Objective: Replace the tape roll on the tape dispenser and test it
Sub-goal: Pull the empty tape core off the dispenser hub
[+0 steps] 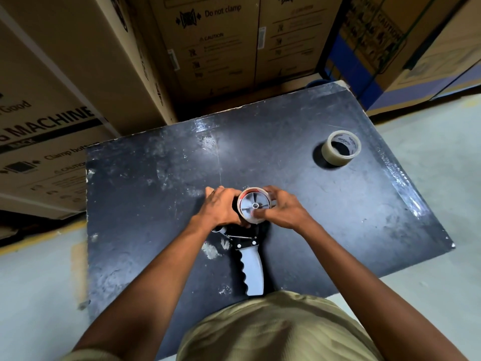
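Note:
A tape dispenser with a grey handle lies on the black table, handle pointing toward me. Its grey spoked wheel faces up and carries a nearly spent tape roll with a red edge. My left hand clasps the left side of that roll and the dispenser head. My right hand grips the roll's right side, thumb resting on the wheel. A second tape roll, clear with a printed core, lies flat at the table's far right, apart from both hands.
Large cardboard boxes stand stacked behind and to the left of the table. More boxes with blue bases are at the back right. Grey floor runs along the right side and near left.

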A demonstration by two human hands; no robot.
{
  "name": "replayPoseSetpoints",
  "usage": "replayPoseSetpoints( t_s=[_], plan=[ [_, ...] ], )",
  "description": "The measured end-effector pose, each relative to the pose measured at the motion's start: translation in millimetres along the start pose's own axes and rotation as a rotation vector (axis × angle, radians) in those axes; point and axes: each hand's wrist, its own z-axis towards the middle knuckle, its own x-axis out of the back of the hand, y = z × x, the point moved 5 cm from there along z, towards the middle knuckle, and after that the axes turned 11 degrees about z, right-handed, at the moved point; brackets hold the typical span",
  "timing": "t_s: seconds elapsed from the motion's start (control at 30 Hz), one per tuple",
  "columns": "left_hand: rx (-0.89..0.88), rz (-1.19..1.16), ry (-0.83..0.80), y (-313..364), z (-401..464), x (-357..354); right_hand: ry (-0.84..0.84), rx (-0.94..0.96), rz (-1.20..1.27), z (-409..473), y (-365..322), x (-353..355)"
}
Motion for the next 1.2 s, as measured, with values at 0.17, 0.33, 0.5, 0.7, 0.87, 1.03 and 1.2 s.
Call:
replayPoseSetpoints(
  t_s=[0.17,0.33,0.5,0.7,0.87,1.03,1.2],
  plan=[
    [-0.021,0.011,0.072,1.9,-2.7,-1.6,-0.044,0.160,-0.132,-3.1,5.0,-8.5],
    [-0.041,-0.004,0.105,3.4,-4.4,0.0,0.061,0.281,-0.096,-2.5,12.9,-8.4],
    [-0.049,-0.064,0.117,-0.6,-2.5,-3.8,0.079,0.317,-0.102,-0.3,16.5,-10.8],
    [-0.051,-0.084,0.120,-1.5,-3.0,-6.2,0.161,0.332,0.011,-5.0,16.6,-10.5],
    [-0.043,-0.065,0.111,-5.2,1.3,-11.3,0.177,0.366,0.040,-7.2,16.7,-11.5],
    [-0.003,-0.051,0.095,-12.1,8.1,-22.1,0.158,0.369,0.078,-9.0,19.6,-11.8],
    [0.005,-0.051,0.078,-12.4,12.8,-26.0,0.168,0.387,0.090,-11.8,21.8,-13.0]
  ],
)
